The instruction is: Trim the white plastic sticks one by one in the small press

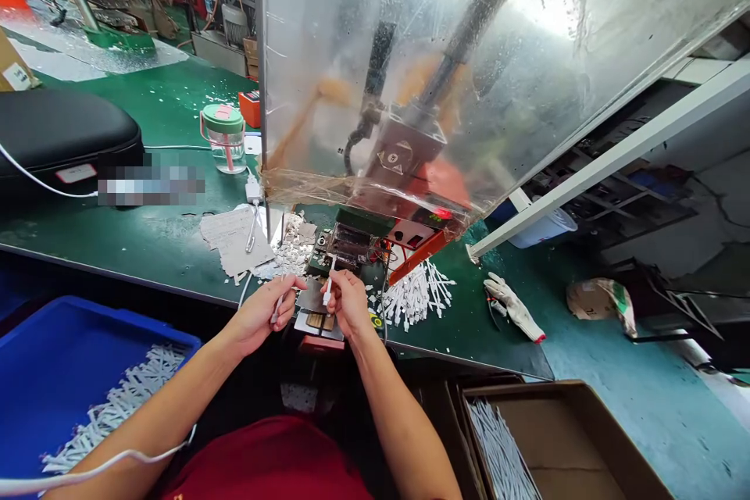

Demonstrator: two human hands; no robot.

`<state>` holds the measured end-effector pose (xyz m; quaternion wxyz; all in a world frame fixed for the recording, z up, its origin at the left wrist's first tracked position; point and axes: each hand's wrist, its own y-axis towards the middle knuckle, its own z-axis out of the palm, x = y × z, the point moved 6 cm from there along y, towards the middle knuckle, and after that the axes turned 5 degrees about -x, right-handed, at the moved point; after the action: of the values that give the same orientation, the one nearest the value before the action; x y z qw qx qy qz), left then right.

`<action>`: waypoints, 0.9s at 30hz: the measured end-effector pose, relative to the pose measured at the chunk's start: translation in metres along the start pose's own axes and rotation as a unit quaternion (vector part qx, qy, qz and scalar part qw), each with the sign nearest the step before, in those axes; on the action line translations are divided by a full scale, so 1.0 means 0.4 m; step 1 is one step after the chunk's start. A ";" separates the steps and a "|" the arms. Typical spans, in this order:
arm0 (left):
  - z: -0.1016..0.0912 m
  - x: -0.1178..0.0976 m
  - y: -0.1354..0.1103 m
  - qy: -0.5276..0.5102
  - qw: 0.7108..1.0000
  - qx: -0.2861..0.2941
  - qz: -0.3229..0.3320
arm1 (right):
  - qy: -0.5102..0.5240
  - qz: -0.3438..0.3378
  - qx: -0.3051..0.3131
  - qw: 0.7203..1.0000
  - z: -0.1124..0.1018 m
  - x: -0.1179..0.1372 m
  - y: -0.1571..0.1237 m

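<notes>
My left hand [266, 311] is closed in a pinch on a small white plastic stick at the near edge of the green bench. My right hand [345, 301] pinches another white stick [329, 287] upright, its tip near the small fixture [350, 241] of a machine under a scratched clear guard [469, 55]. A grey metal plate [310, 303] lies between my hands. A pile of white sticks [413, 294] rests just right of my right hand.
A blue bin [70, 344] with white sticks is at lower left; a cardboard box [562, 437] with more is at lower right. On the green bench [146, 234]: a green-lidded cup [225, 137], a black case [58, 137], paper scraps [234, 238], a work glove [514, 307].
</notes>
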<state>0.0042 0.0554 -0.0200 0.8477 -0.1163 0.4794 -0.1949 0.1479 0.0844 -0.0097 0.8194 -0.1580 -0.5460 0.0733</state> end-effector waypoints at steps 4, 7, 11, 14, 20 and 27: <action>0.014 0.000 0.005 0.037 0.999 -0.023 0.009 | 0.001 -0.002 0.003 1.000 -0.004 0.000 0.001; 0.028 0.001 0.018 0.073 0.996 -0.045 0.018 | 0.004 -0.001 0.007 1.000 -0.005 -0.001 0.003; 0.060 -0.007 0.035 0.089 0.995 -0.041 0.032 | -0.009 -0.004 0.014 1.000 -0.001 -0.005 0.001; 0.083 -0.014 0.044 0.115 0.993 -0.027 0.028 | -0.048 -0.016 0.023 0.998 -0.017 0.005 -0.013; 0.093 -0.017 0.057 0.210 0.976 -0.045 0.029 | -0.207 -0.107 -0.074 0.970 -0.259 0.123 -0.031; 0.089 -0.006 0.074 0.254 0.964 -0.065 0.035 | -0.498 -0.210 -0.294 0.788 -0.569 0.278 0.022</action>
<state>0.0400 0.0832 -0.0113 0.6951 -0.1010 0.6943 -0.1568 0.4011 0.0845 0.0039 0.3425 -0.2145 -0.8934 -0.1965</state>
